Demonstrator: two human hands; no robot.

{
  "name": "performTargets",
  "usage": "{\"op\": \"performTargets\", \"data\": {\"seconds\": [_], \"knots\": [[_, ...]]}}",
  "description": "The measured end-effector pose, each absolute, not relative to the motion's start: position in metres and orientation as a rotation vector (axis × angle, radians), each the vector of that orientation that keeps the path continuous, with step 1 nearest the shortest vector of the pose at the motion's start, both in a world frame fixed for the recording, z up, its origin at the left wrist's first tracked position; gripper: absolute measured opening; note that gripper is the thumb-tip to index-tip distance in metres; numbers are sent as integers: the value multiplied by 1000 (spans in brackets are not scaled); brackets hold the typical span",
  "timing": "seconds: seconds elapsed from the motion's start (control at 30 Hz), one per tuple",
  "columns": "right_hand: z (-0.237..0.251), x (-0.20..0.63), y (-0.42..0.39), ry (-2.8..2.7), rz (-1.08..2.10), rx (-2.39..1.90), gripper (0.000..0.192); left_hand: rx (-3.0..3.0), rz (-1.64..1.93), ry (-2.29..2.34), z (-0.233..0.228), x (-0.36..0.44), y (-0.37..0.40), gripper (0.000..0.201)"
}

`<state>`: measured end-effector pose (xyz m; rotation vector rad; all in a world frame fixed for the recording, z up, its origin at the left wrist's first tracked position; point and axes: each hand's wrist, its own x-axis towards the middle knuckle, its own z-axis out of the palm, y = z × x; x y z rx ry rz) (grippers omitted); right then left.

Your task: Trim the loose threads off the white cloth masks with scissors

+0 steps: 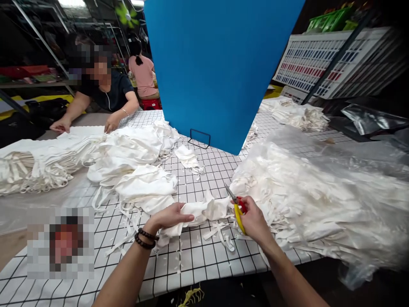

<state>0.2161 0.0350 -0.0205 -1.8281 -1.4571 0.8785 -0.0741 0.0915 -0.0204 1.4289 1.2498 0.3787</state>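
My right hand point(254, 219) is closed round the red and yellow handles of a pair of scissors point(238, 213). Their metal blades point up and left, beside the bagged white cloth. My left hand point(172, 215) grips a white fabric piece point(204, 209) that stretches across the table toward the scissors, its thumb lying on top and the other fingers hidden beneath. Dark beads circle the left wrist. Cut white strips point(225, 238) and small scraps lie just in front of the fabric. To the left is a heap of white cloth pieces point(145, 185) with loose straps.
A clear plastic bag point(297, 147) full of white pieces covers the right side. A tall blue board point(217, 72) stands on the checked tablecloth point(204, 266). Across the table, a co-worker point(105, 94) handles white cloth. Plastic crates point(326, 59) are stacked back right.
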Motion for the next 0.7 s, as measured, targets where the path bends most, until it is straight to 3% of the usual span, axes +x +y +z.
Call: {"op": "performTargets", "data": {"seconds": [0.13,0.3,0.47,0.7], "knots": [[-39,223,57,-1533,909,-1889,17,1617,267,1369,-16,-93,93,43],[-47,213,50,-1679,1018,-1865,27,1962,547,1517,-28,-57,83,61],[-49,215,42,-1653,1047,-1820,16,1998,632,1415,-44,-17,90,27],[-20,238,40,-1362,1352,-1489,37,1694,937,1598,-19,-51,144,43]]}}
